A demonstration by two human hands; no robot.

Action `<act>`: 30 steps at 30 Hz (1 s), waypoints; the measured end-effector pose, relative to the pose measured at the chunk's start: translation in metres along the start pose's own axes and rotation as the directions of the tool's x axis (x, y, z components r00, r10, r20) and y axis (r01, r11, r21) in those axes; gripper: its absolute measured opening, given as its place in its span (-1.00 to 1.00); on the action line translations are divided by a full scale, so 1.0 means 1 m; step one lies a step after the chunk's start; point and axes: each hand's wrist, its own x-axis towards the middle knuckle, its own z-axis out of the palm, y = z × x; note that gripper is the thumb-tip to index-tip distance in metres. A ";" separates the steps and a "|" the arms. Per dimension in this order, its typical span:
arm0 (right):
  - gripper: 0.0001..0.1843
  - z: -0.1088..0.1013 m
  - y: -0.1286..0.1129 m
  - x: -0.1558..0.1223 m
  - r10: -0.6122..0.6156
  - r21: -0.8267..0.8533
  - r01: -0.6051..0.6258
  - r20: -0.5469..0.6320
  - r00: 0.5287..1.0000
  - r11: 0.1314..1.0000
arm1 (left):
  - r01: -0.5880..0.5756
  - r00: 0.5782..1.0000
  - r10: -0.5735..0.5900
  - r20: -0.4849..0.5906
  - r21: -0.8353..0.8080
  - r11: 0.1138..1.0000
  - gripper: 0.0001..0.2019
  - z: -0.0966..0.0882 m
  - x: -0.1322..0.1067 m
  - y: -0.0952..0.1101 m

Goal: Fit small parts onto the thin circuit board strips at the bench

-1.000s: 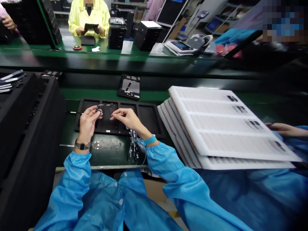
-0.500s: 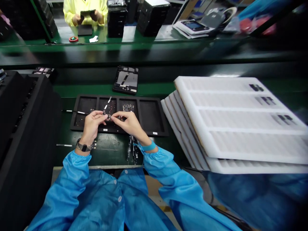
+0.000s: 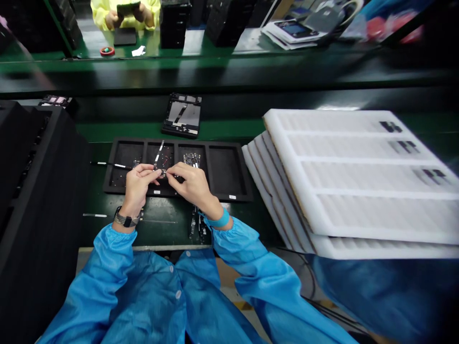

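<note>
My left hand (image 3: 139, 184) is closed, thumb and fingers pinching a small circuit board (image 3: 163, 174) above a black foam tray (image 3: 211, 193). A thin flex cable with white marks (image 3: 158, 152) rises from the board. My right hand (image 3: 191, 182) pinches at the board's right end with thumb and forefinger; any smaller part between those tips is too small to make out. Other circuit boards (image 3: 191, 158) lie in the tray compartment behind my right hand. A long flex strip (image 3: 111, 165) extends left from the tray's left compartment.
Several white foam trays (image 3: 308, 196) are stacked at right. Tall black foam trays (image 3: 53, 191) stand at left. An opened device (image 3: 182, 114) lies behind the black tray. Flex cables (image 3: 197, 224) and a thin strip (image 3: 95, 215) lie in front. Across the bench, a person in yellow (image 3: 125, 16) holds a dark object.
The camera view has shifted slightly. Both hands stay at the circuit board, and my right hand's fingers have curled a little more over its right end.
</note>
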 end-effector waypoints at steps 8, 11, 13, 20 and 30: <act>-0.68 0.002 -0.009 -0.003 0.013 -0.255 0.000 0.049 0.999 0.967 | -0.029 0.999 0.030 -0.025 0.041 0.999 -0.59 0.002 -0.002 -0.004; -0.67 0.003 -0.014 -0.005 0.003 -0.358 0.020 0.065 0.998 0.934 | -0.051 0.998 0.054 -0.036 0.077 0.996 -0.59 0.001 -0.003 -0.006; -0.67 0.004 -0.017 -0.006 -0.010 -0.408 0.035 0.064 0.998 0.912 | -0.066 0.996 0.071 -0.047 0.100 0.993 -0.59 0.001 -0.003 -0.007; -0.69 0.011 -0.019 -0.010 -0.031 -0.479 0.055 0.057 0.998 0.876 | -0.059 0.995 0.069 -0.074 0.136 0.989 -0.65 0.001 -0.004 -0.009; -0.72 0.016 -0.016 -0.016 -0.044 -0.442 0.060 0.046 0.998 0.895 | -0.050 0.996 0.057 -0.065 0.105 0.993 -0.66 0.000 -0.004 -0.009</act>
